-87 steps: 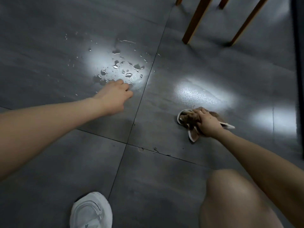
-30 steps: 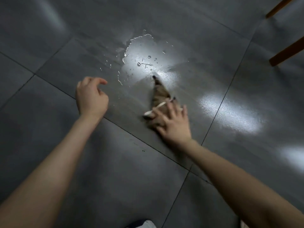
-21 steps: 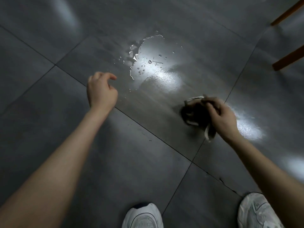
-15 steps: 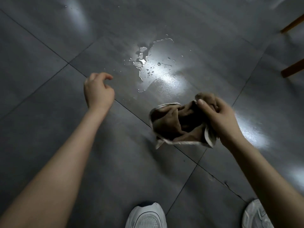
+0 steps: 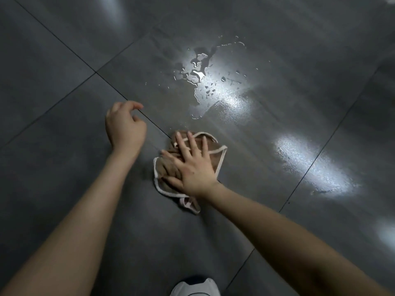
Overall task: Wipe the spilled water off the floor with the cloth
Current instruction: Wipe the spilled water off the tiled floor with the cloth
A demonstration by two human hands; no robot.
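Observation:
A brown cloth (image 5: 214, 155) with a pale border lies bunched on the dark grey tiled floor (image 5: 64, 60). My right hand (image 5: 190, 165) presses flat on it, fingers spread and pointing away from me. Spilled water (image 5: 199, 73) forms a puddle with small drops further out, ahead of the cloth and apart from it. A thin wet smear (image 5: 233, 103) runs from the puddle toward the cloth. My left hand (image 5: 125, 127) hovers left of the cloth with fingers loosely curled, holding nothing.
The toe of a white shoe (image 5: 195, 288) shows at the bottom edge. Tile seams cross the floor diagonally. Bright light reflections (image 5: 312, 167) lie on the tiles to the right.
My right hand had lifted the cloth off the floor half a second ago; it has now set it down and flattened on it. The left hand stayed near the same spot.

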